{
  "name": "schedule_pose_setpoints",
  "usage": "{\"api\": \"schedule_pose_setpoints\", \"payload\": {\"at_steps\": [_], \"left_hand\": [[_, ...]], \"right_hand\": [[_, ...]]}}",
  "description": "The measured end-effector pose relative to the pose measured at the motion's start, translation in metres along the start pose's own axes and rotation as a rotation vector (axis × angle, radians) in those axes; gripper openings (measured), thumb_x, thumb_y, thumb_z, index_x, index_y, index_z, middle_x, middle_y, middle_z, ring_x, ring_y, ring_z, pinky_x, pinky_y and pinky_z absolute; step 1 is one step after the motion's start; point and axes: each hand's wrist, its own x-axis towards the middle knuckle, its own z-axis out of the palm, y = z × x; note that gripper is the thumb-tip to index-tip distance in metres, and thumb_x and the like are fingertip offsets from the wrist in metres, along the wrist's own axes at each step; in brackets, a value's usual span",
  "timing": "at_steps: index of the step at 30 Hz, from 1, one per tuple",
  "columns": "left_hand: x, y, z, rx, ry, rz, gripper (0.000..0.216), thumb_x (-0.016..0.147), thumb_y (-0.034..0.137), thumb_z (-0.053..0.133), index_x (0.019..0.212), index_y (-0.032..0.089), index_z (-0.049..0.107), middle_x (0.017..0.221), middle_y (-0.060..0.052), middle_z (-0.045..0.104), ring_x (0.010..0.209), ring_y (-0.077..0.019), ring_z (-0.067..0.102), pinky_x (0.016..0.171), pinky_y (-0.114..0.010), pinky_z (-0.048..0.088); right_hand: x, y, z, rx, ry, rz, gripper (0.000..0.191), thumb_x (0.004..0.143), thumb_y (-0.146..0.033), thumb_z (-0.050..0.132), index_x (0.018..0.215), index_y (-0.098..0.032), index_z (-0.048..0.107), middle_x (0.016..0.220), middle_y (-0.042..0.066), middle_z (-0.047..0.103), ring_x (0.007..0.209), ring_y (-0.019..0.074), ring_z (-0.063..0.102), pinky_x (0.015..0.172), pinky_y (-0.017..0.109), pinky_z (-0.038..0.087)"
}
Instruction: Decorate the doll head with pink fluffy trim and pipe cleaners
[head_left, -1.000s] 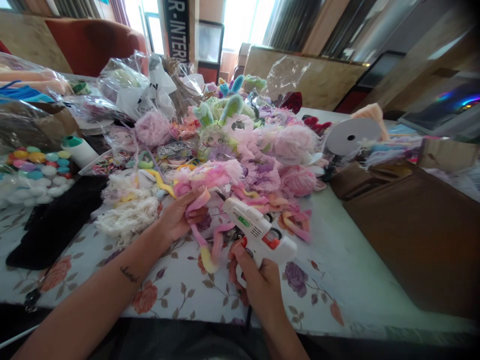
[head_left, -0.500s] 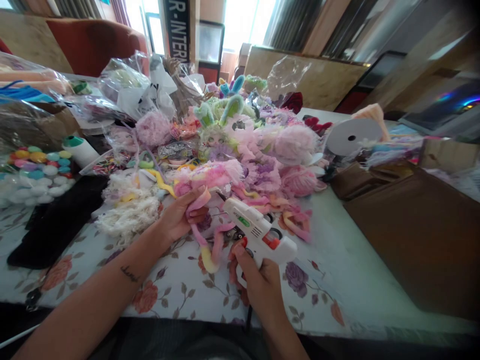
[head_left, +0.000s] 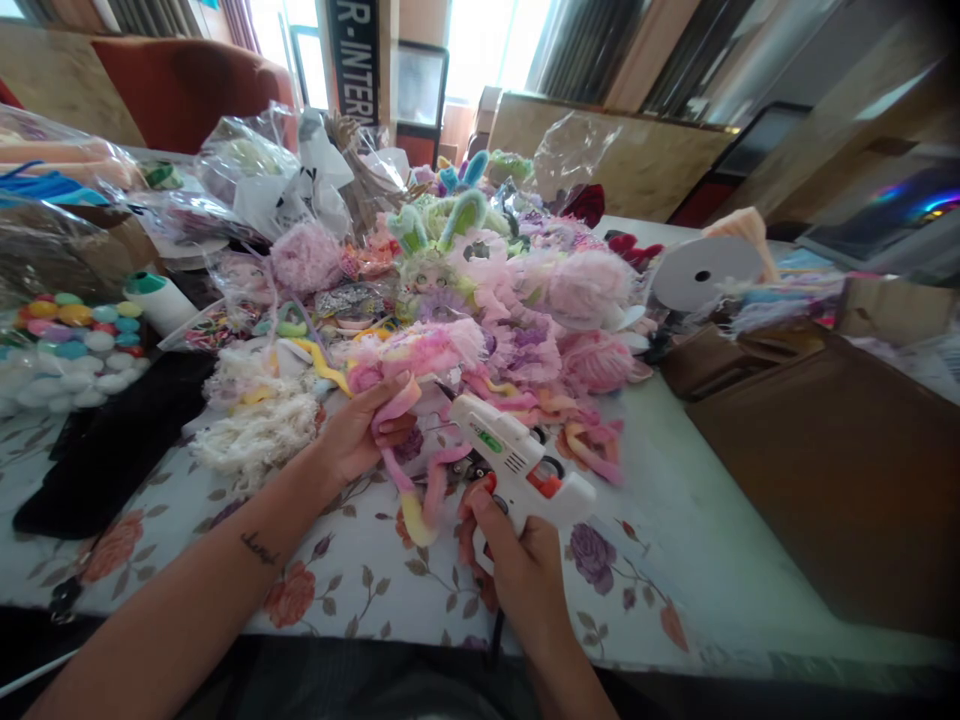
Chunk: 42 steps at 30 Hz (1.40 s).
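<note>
My left hand is closed on a fuzzy pink and yellow headband piece, which curls down over the flowered tablecloth. My right hand grips the handle of a white glue gun, a finger at its orange trigger. The gun's nozzle points left and up at the fluffy piece, close to my left fingers. Just behind both hands rises a heap of pink, purple and green fluffy craft pieces.
White fluffy trim and a black cloth strip lie at the left, with coloured pompoms and plastic bags behind. A white ribbon spool and brown boxes fill the right.
The glue gun has shifted very slightly right and tilted; otherwise both hands stay put.
</note>
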Motion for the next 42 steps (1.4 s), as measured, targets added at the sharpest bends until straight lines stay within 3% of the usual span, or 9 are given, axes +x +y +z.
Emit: {"api": "schedule_pose_setpoints", "payload": {"at_steps": [22,42], "left_hand": [[-0.001,-0.001,0.001,0.007,0.006,0.008,0.039,0.063,0.027,0.086,0.062,0.013,0.050,0.048,0.007,0.043,0.036,-0.0014,0.034,0.030,-0.011,0.027],[-0.001,0.000,0.001,0.035,-0.009,0.014,0.037,0.067,0.027,0.083,0.061,0.014,0.049,0.048,0.007,0.040,0.037,-0.0012,0.033,0.031,-0.010,0.025]], "right_hand": [[-0.005,-0.007,0.004,-0.009,0.004,0.039,0.031,0.080,-0.049,0.062,0.082,-0.018,0.058,0.045,-0.004,0.050,0.037,0.0070,0.034,0.029,0.016,0.024],[-0.005,-0.007,0.002,0.056,0.036,-0.048,0.036,0.079,-0.051,0.065,0.091,-0.017,0.065,0.046,-0.005,0.051,0.031,0.0068,0.036,0.028,0.018,0.029]]}}
